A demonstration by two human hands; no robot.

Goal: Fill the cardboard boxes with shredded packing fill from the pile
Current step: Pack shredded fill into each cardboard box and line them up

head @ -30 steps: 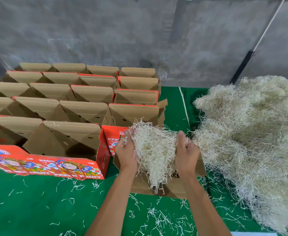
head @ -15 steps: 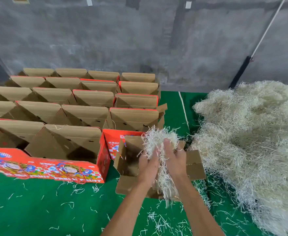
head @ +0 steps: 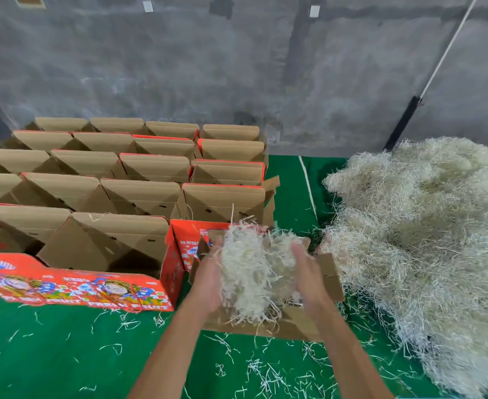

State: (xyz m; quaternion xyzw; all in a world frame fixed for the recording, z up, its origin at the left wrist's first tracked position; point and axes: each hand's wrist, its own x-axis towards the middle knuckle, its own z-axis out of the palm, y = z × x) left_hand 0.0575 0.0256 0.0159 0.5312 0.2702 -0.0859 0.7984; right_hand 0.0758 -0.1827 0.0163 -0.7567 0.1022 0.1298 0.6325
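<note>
We see a clump of fill (head: pixel 251 272) held over the open box (head: pixel 303 323) nearest the camera, its lower strands hanging down into the box opening. Our left hand (head: pixel 209 280) presses against the clump's left side with the fingers extended; our right hand (head: pixel 309 276) presses against its right side, fingers likewise extended. Both hands are motion-blurred, so we cannot tell the exact finger positions, but neither hand appears curled around the clump: it is squeezed between the two palms. The box sits on the green mat (head: pixel 64 349) with its plain brown flaps folded outward, the right flap (head: pixel 330 276) just beside the pile (head: pixel 427 246). The pile lies to the right, broad and tall, reaching from the back wall (head: pixel 237 67) toward the near edge of the mat. Just left of the open box stands a red printed box (head: pixel 73 286) with its lid raised, touching or nearly touching the open box at its right end. Behind these, rows of boxes (head: pixel 139 168) with raised brown lids stand close together, some showing red edges. Loose strands (head: pixel 254 367) are scattered on the mat around and in front of the open box. A white line (head: pixel 307 182) runs along the mat between the rows and the pile. A dark post (head: pixel 402 122) with a white cord leans against the wall behind the pile.
</note>
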